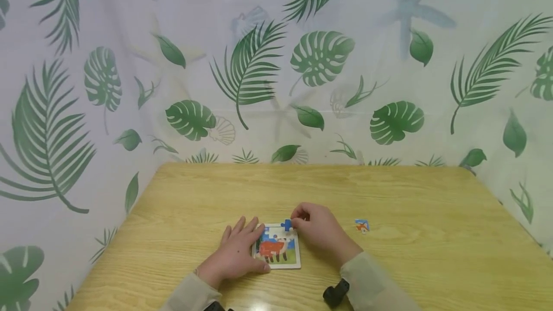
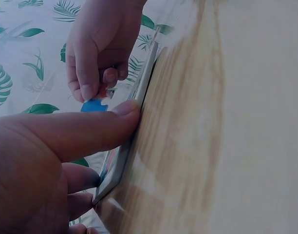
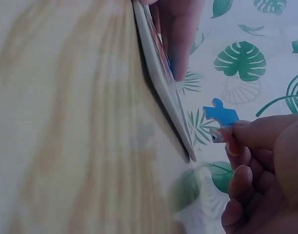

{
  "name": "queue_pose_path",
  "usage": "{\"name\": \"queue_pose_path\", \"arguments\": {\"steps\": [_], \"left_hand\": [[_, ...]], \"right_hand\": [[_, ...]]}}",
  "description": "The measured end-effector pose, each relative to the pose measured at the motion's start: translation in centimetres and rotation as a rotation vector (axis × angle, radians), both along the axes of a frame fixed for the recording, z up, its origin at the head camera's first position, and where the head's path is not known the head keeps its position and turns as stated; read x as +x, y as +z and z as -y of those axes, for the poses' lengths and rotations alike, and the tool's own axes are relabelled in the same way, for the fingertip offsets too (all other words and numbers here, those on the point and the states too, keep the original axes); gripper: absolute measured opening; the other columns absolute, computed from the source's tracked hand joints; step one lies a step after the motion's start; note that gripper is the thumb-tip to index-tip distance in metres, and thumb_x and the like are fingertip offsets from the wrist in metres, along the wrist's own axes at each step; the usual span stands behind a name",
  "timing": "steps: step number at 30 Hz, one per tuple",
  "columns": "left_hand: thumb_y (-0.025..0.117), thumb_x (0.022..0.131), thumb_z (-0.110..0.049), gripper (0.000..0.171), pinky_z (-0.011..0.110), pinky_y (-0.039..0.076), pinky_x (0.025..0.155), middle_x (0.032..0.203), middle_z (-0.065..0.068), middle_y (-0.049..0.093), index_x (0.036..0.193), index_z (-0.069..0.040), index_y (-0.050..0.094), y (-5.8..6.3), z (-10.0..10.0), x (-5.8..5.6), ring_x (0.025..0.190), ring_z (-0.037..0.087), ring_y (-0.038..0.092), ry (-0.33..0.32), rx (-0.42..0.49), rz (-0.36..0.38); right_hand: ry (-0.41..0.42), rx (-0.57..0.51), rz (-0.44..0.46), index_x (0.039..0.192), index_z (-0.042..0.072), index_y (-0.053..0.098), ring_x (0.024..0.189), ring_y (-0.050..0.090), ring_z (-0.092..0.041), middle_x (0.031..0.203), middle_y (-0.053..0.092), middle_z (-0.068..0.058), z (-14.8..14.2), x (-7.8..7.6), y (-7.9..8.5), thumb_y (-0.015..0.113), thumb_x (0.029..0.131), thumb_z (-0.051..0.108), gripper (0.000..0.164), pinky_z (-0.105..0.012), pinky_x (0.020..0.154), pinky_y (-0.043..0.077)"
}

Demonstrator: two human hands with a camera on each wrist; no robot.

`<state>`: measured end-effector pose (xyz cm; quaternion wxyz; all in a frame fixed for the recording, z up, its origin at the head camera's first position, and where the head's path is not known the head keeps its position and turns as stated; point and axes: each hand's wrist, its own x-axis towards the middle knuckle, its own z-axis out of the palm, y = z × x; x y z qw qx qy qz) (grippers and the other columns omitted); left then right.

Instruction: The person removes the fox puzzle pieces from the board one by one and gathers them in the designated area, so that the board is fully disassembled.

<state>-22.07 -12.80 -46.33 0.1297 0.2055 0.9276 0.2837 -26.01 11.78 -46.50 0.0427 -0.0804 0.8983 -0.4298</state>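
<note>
A small square jigsaw puzzle in a white frame (image 1: 290,267) lies on the table, its picture showing a red-orange animal on grass under blue. My right hand (image 1: 323,232) pinches a blue puzzle piece (image 3: 222,114) between thumb and index finger, just over the puzzle's upper right part. A patch of orange and a white spot with an eye show on this piece in the right wrist view. My left hand (image 1: 237,255) rests along the puzzle's left side with fingers spread and straight. Its thumb (image 2: 98,129) touches the frame's near edge.
Another loose puzzle piece (image 1: 362,225), blue and orange, lies on the wooden table (image 1: 432,234) to the right of my right hand. A leaf-patterned cloth (image 1: 268,85) hangs behind the table and along its sides. Each wrist wears a dark camera.
</note>
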Motion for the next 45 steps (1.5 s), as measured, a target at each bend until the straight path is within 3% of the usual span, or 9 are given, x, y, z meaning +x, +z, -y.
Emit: {"name": "queue_pose_path", "arguments": {"steps": [7,21,31,35,43,45], "left_hand": [[0.083,0.078,-0.048,0.098,0.068,0.001,0.115,0.165,0.015,0.024,0.156,-0.008,0.04,-0.1,0.1,-0.1,0.152,0.044,0.008,-0.017,-0.005,-0.026],[0.083,0.077,-0.048,0.098,0.069,0.001,0.115,0.164,0.016,0.025,0.155,-0.007,0.041,-0.2,0.1,0.1,0.152,0.044,0.009,-0.016,0.004,-0.032],[0.083,0.077,-0.051,0.1,0.068,0.001,0.115,0.165,0.014,0.024,0.156,-0.008,0.039,-0.5,0.2,-0.2,0.152,0.043,0.008,-0.021,-0.005,-0.034],[0.083,0.077,-0.051,0.1,0.069,0.002,0.115,0.165,0.014,0.024,0.157,-0.008,0.039,-0.7,0.1,-0.3,0.152,0.043,0.008,-0.023,-0.006,-0.036],[0.084,0.077,-0.05,0.1,0.07,0.001,0.115,0.165,0.015,0.024,0.156,-0.008,0.039,-0.4,0.2,-0.2,0.152,0.044,0.008,-0.02,-0.001,-0.033],[0.084,0.077,-0.05,0.1,0.07,0.001,0.115,0.165,0.015,0.025,0.156,-0.008,0.039,-0.4,0.2,-0.1,0.152,0.044,0.008,-0.019,-0.001,-0.037]], "right_hand": [[0.0,0.035,-0.024,0.088,0.023,0.068,0.081,0.056,-0.015,0.084,0.065,0.008,-1.8,0.1,0.1,0.067,0.096,0.019,0.009,-0.035,0.076,0.047],[-0.062,0.067,0.054,0.094,0.018,0.069,0.082,0.057,-0.018,0.089,0.066,0.003,-7.2,0.0,0.0,0.063,0.099,0.024,0.01,-0.036,0.075,0.047],[-0.055,0.077,0.096,0.099,0.019,0.07,0.085,0.056,-0.02,0.094,0.066,0.001,-10.4,-0.1,0.0,0.061,0.101,0.03,0.014,-0.037,0.075,0.046],[-0.059,0.086,0.076,0.096,0.017,0.071,0.085,0.055,-0.02,0.093,0.067,0.0,-11.6,-0.3,0.0,0.063,0.1,0.027,0.013,-0.037,0.075,0.046],[-0.036,0.095,-0.008,0.09,0.012,0.074,0.068,0.057,-0.02,0.085,0.064,-0.003,-12.9,-1.0,-0.8,0.066,0.098,0.017,0.012,-0.033,0.059,0.049],[-0.026,0.124,-0.041,0.086,0.014,0.074,0.071,0.056,-0.019,0.084,0.063,-0.001,-12.9,-1.2,-1.1,0.067,0.098,0.016,0.014,-0.034,0.063,0.048]]}}
